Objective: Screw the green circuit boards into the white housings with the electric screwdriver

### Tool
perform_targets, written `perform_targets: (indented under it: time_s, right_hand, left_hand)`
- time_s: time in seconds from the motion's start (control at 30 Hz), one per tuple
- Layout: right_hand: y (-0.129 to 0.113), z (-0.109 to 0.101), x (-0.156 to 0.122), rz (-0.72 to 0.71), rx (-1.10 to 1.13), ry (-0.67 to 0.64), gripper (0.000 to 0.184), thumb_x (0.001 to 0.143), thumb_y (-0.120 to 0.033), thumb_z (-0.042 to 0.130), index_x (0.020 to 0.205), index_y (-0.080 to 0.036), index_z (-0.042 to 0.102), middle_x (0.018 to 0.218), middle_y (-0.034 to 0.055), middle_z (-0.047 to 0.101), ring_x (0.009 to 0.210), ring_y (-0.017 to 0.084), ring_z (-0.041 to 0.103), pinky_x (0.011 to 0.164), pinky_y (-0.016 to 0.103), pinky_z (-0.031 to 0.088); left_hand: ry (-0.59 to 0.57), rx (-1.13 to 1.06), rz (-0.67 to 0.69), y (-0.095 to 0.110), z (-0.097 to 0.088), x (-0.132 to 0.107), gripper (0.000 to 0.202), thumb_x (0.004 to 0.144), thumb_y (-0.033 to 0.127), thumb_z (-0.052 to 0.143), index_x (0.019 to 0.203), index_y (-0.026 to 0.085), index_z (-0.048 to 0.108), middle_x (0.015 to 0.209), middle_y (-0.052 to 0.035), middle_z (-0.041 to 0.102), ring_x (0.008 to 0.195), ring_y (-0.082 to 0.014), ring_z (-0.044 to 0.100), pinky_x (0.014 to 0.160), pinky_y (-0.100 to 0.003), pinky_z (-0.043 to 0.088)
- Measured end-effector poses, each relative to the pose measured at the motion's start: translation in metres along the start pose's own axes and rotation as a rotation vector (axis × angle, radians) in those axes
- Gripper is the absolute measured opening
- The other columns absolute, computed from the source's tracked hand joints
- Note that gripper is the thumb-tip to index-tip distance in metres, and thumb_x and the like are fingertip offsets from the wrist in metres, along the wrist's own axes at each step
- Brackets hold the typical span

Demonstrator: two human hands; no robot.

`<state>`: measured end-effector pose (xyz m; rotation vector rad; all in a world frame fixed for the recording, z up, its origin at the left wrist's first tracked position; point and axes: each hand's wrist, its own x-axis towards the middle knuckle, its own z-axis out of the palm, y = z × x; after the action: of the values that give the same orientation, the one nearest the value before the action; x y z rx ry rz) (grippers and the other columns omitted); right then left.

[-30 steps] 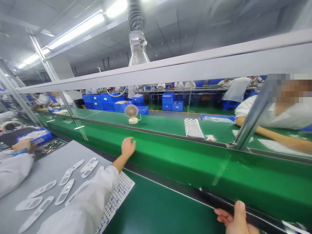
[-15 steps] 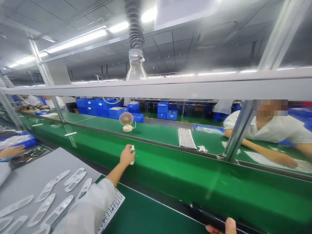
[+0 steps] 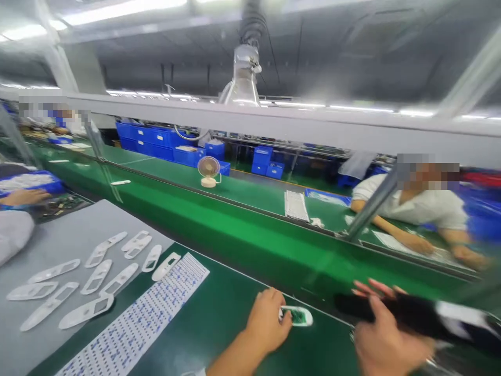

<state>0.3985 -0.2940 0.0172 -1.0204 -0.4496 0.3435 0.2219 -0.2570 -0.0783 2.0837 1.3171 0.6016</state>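
My left hand [image 3: 268,321] rests on the dark green belt, its fingers over the end of a white oval frame with a green circuit board [image 3: 299,316] inside. My right hand [image 3: 385,334] sits to the right of it, around a long black object [image 3: 407,313]. Motion blur hides what that object is. To the left lie several white elongated plastic frames [image 3: 97,277] on a grey mat [image 3: 70,230], and a printed sheet of small blue-marked labels [image 3: 136,318] lies on the belt.
A co-worker's hand [image 3: 23,197] rests by a blue tray [image 3: 31,183] at far left. Beyond a raised green conveyor [image 3: 235,230] and a glass panel, a co-worker [image 3: 415,206] leans over the far belt. A small fan [image 3: 209,167] and blue bins [image 3: 156,143] stand there.
My view has swung and tilted. My left hand has moved from the raised green belt down to the near belt, now on the white frame. My right hand has risen further into view.
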Motion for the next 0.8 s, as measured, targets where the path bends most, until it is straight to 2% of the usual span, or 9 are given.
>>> perform_targets:
  time_s: [0.03, 0.07, 0.17, 0.23, 0.37, 0.5, 0.8]
  right_hand:
    - [-0.001, 0.005, -0.006, -0.116, -0.081, -0.025, 0.047, 0.055, -0.018, 0.079, 0.098, -0.022, 0.059, 0.087, -0.0005, 0.07, 0.075, 0.021, 0.07, 0.071, 0.035, 0.058]
    - [0.0, 0.011, -0.011, -0.158, -0.132, -0.057, 0.042, 0.057, -0.021, 0.079, 0.095, -0.021, 0.06, 0.082, -0.0004, 0.069, 0.068, 0.019, 0.068, 0.07, 0.035, 0.057]
    - [0.009, 0.023, -0.02, -0.162, -0.159, -0.122, 0.038, 0.063, -0.028, 0.081, 0.093, -0.019, 0.059, 0.07, -0.0029, 0.065, 0.056, 0.017, 0.063, 0.064, 0.035, 0.054]
    - [0.016, 0.027, -0.022, -0.131, -0.18, -0.143, 0.04, 0.064, -0.033, 0.084, 0.091, -0.018, 0.058, 0.064, -0.0045, 0.06, 0.052, 0.016, 0.06, 0.058, 0.034, 0.052]
    - [0.027, 0.028, -0.025, -0.074, -0.212, -0.191, 0.044, 0.065, -0.04, 0.087, 0.087, -0.018, 0.056, 0.063, -0.0051, 0.057, 0.048, 0.015, 0.057, 0.054, 0.034, 0.05]
    - [0.034, 0.027, -0.026, -0.045, -0.226, -0.244, 0.041, 0.067, -0.037, 0.086, 0.087, -0.019, 0.055, 0.063, -0.0054, 0.056, 0.049, 0.015, 0.057, 0.055, 0.033, 0.05]
    - [0.042, 0.026, -0.026, -0.038, -0.21, -0.248, 0.037, 0.069, -0.032, 0.086, 0.088, -0.018, 0.057, 0.062, -0.0058, 0.057, 0.047, 0.015, 0.057, 0.055, 0.032, 0.048]
  left_hand:
    - [-0.02, 0.045, 0.027, 0.0, -0.002, 0.001, 0.006, 0.086, 0.022, 0.06, 0.091, 0.018, 0.061, 0.104, -0.0076, 0.063, 0.1, -0.0263, 0.058, 0.09, -0.042, 0.045]
    - [-0.033, 0.07, 0.066, -0.001, -0.003, 0.002, 0.009, 0.089, 0.023, 0.058, 0.096, 0.018, 0.062, 0.107, -0.0081, 0.063, 0.102, -0.0267, 0.057, 0.092, -0.043, 0.044]
    - [-0.078, 0.061, 0.206, -0.004, -0.003, 0.006, 0.021, 0.093, 0.027, 0.058, 0.112, 0.02, 0.061, 0.117, -0.0072, 0.062, 0.109, -0.0263, 0.055, 0.096, -0.042, 0.043]
    - [-0.115, 0.043, 0.263, -0.007, -0.001, 0.008, 0.022, 0.093, 0.027, 0.061, 0.114, 0.021, 0.061, 0.117, -0.0059, 0.062, 0.11, -0.0252, 0.054, 0.097, -0.041, 0.043]
    - [-0.14, 0.025, 0.298, -0.012, 0.003, 0.009, 0.015, 0.093, 0.021, 0.061, 0.107, 0.021, 0.063, 0.113, -0.0048, 0.063, 0.11, -0.0235, 0.055, 0.095, -0.038, 0.044]
    - [-0.12, -0.003, 0.314, -0.014, 0.005, 0.009, 0.017, 0.091, 0.02, 0.063, 0.108, 0.02, 0.063, 0.113, -0.0052, 0.063, 0.11, -0.0239, 0.055, 0.095, -0.038, 0.045]
    - [-0.132, 0.003, 0.321, -0.014, 0.005, 0.009, 0.019, 0.092, 0.018, 0.06, 0.111, 0.019, 0.061, 0.113, -0.0064, 0.062, 0.111, -0.0243, 0.053, 0.096, -0.039, 0.044]
